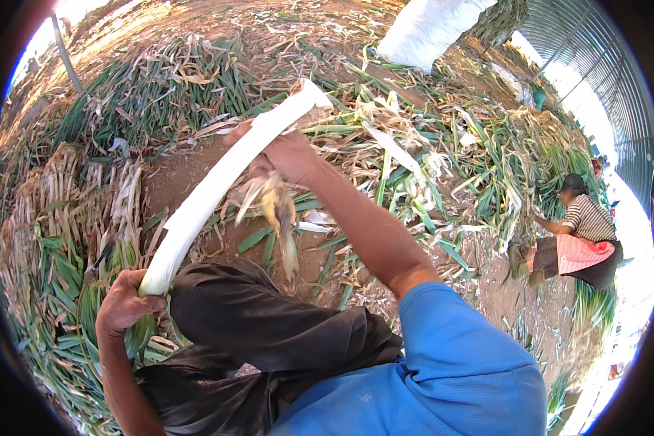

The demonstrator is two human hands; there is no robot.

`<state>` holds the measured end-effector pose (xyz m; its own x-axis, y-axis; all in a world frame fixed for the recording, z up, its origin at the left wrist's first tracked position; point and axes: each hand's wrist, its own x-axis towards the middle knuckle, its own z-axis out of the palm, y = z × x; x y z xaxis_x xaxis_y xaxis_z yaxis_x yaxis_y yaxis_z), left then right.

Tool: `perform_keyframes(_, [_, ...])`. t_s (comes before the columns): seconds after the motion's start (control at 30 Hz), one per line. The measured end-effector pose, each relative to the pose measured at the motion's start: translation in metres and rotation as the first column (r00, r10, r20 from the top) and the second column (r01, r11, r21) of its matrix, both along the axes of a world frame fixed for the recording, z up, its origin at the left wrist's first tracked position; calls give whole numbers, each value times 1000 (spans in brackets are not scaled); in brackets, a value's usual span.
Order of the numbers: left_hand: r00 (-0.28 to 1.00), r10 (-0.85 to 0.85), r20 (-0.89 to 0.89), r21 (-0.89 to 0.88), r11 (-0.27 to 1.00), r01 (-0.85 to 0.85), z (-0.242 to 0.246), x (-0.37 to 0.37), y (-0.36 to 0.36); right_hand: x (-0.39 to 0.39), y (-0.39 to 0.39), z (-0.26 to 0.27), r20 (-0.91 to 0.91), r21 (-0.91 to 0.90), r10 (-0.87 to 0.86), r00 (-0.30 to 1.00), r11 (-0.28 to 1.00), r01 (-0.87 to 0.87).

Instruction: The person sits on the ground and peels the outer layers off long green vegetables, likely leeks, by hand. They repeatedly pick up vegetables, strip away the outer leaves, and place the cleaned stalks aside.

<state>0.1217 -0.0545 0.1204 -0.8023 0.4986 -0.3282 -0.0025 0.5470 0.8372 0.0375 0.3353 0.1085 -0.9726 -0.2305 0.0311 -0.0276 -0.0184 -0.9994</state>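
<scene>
A long white stalk, which looks like a leek or a Welsh onion, slants across the view before my knee. My left hand grips its lower end, beside the knee of my dark trousers. Farther up, my right hand is partly hidden behind the stalk, some fingers showing on its far side. Withered outer leaves, blurred, hang from beneath the right hand and appear held in it. Whether that hand also touches the stalk cannot be told.
Unpeeled stalks are heaped at the left, with a green-leaved pile behind. Stripped leaves litter the soil ahead. A white sack stands at the back. Another person sits at the right, near a corrugated metal wall.
</scene>
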Motion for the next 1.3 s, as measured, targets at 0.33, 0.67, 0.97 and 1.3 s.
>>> perform_keyframes(0.33, [956, 267, -123, -59, 959, -276, -22, 28, -75, -13, 457, 64, -719, 693, -393, 573, -348, 631])
perform_keyframes(0.67, [938, 332, -99, 246, 922, -300, -8, -4, -62, -36, 139, -40, -169, 754, -141, 975, 619, 220])
perform_keyframes(0.97, [969, 248, -1, 449, 866, -221, 0, -19, -24, 5, -203, -14, -262, -127, 393, 881, 891, -435])
perform_keyframes(1.3, [967, 161, 200, 520, 819, -244, -13, -13, -46, -14, -154, -9, -299, 440, 395, 869, 865, -241])
